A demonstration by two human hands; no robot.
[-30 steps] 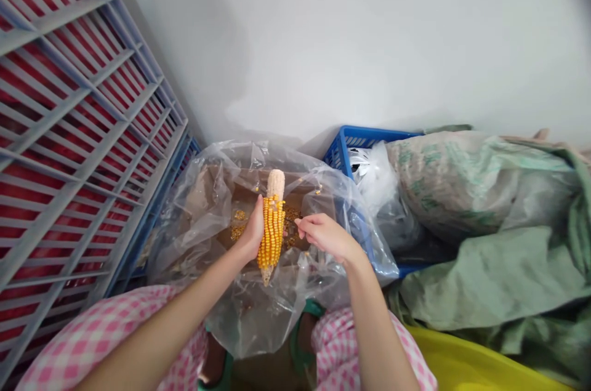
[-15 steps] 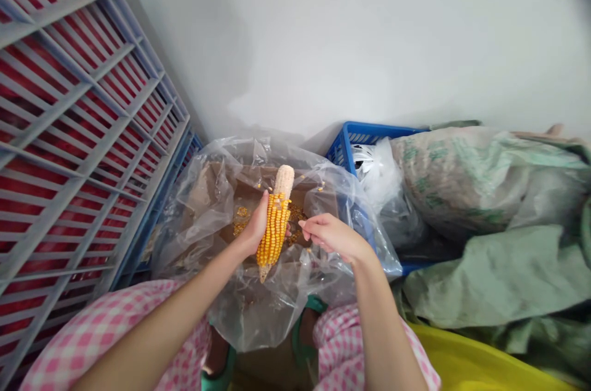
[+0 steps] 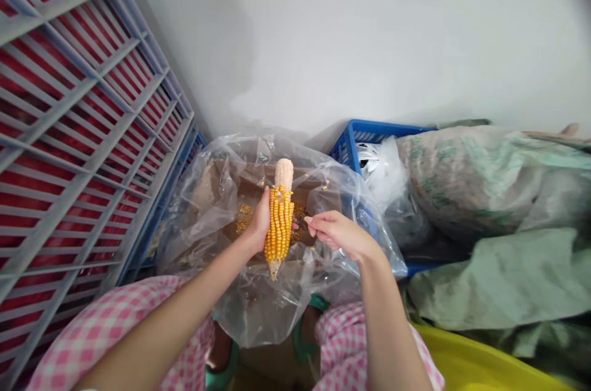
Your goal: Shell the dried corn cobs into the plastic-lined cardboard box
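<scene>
My left hand (image 3: 259, 225) grips a corn cob (image 3: 279, 218) upright over a box lined with clear plastic (image 3: 207, 206). The cob's top is stripped bare and pale; yellow kernels cover the rest. My right hand (image 3: 339, 234) hovers just right of the cob, fingers curled together in a pinch; what they hold, if anything, I cannot make out. Loose kernels (image 3: 244, 218) lie on the plastic inside the box, behind the cob.
A grey-and-red slatted rack (image 3: 78, 132) fills the left. A blue crate (image 3: 355, 138) with plastic bags stands right of the box, next to large green woven sacks (image 3: 489, 225). A yellow tub rim (image 3: 475, 366) shows at bottom right. A white wall is behind.
The cob has tilted a little right and come back upright, held by my left hand. My right hand stays beside it. The view has shifted slightly.
</scene>
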